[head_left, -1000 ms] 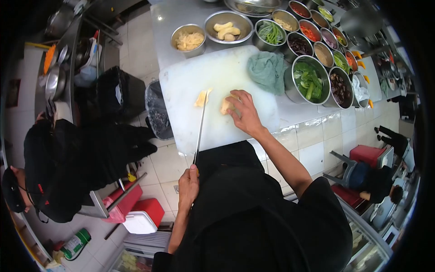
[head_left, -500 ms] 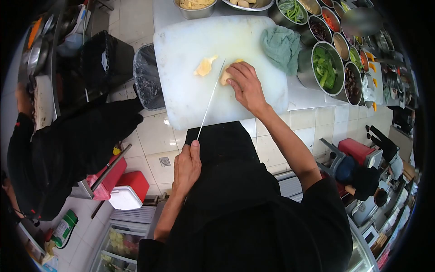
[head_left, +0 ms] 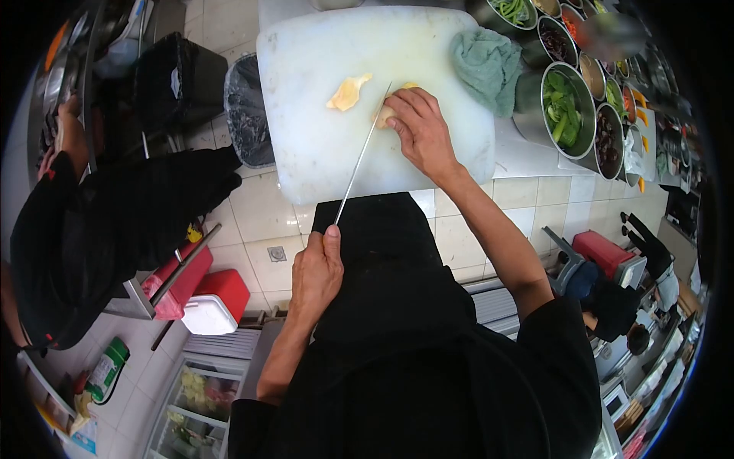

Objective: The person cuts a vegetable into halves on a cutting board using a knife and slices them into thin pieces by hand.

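My left hand (head_left: pixel 317 268) is wrapped round the handle of a long knife (head_left: pixel 358 164), its thin blade slanting up and right across a white cutting board (head_left: pixel 306 153). Fingers of my right hand (head_left: pixel 427 134) press down on a pale yellow piece of ginger (head_left: pixel 385 116), partly hidden under them. The blade's far end lies against the left side of that piece; how deep it sits I cannot tell. To the left of the blade, another peeled-looking ginger piece (head_left: pixel 348 93) rests on the board.
A crumpled green cloth (head_left: pixel 485 65) lies on the board's right edge. Beyond it stand metal pots, one with leafy greens (head_left: pixel 562 111). A lined bin (head_left: pixel 248 115) is left of the board. One person in black (head_left: pixel 99 237) works at the left; another (head_left: pixel 608 306) is far right.
The whole view has shifted, so the board appears higher. The knife blade has come closer to the held ginger and now meets its left side. Both hands keep their grips.
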Demonstrator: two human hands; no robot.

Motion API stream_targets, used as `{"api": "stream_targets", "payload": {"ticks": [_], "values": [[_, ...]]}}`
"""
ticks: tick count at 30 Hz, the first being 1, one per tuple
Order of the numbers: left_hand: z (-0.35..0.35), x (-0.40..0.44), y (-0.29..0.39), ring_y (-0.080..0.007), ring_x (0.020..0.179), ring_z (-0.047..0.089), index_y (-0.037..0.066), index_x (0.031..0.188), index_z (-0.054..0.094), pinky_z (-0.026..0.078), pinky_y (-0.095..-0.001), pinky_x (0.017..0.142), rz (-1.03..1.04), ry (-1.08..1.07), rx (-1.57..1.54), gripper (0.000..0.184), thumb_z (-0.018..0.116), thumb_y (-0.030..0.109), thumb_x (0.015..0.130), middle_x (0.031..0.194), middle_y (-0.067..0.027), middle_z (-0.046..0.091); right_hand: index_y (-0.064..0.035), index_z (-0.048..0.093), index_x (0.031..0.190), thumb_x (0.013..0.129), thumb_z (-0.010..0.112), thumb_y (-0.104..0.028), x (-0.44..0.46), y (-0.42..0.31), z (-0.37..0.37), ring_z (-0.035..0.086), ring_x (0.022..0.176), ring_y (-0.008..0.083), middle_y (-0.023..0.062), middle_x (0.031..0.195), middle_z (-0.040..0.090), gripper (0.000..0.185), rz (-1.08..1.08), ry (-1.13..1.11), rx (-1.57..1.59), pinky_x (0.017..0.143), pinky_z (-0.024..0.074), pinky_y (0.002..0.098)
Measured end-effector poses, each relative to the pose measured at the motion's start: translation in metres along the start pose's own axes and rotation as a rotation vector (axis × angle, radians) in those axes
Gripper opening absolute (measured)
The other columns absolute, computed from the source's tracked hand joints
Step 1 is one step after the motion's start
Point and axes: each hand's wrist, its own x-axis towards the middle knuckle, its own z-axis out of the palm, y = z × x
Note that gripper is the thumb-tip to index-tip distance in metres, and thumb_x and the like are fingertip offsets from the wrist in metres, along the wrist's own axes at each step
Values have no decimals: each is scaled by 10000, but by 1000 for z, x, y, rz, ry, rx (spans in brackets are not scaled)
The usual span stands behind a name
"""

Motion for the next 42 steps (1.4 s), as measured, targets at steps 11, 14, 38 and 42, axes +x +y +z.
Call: {"api": "stream_targets", "payload": {"ticks": [11, 14, 38, 42], "values": [[-9, -16, -5, -558, 693, 611, -32, 850, 555, 462, -611, 639, 11, 28, 83, 534, 419, 428, 1085, 680, -334, 611, -68, 645, 1206, 900, 674, -66, -2, 3, 4, 529, 1208, 350, 115, 1234, 613, 308, -40, 46, 11, 1025, 460, 432], [-6, -9, -4, -559, 684, 609, -33, 838, 556, 463, -611, 630, 27, 25, 84, 537, 422, 425, 1084, 679, -336, 609, -61, 642, 1211, 921, 658, -90, -4, 7, 8, 526, 1212, 356, 118, 1241, 609, 292, -60, 66, 19, 1044, 446, 437], [-5, 2, 7, -549, 704, 575, -57, 849, 553, 439, -558, 643, 9, 5, 72, 576, 370, 428, 1098, 693, -321, 577, -55, 650, 1202, 918, 662, -109, -6, 9, 9, 510, 1220, 357, 120, 1237, 608, 289, -61, 59, 22, 1062, 422, 435], [-7, -3, 4, -573, 749, 577, -60, 860, 565, 450, -579, 674, -45, -22, 77, 568, 370, 418, 1097, 727, -343, 591, -64, 650, 1201, 915, 666, -106, -5, 8, 9, 514, 1216, 353, 112, 1238, 609, 290, -53, 65, 36, 1062, 423, 434]]}}
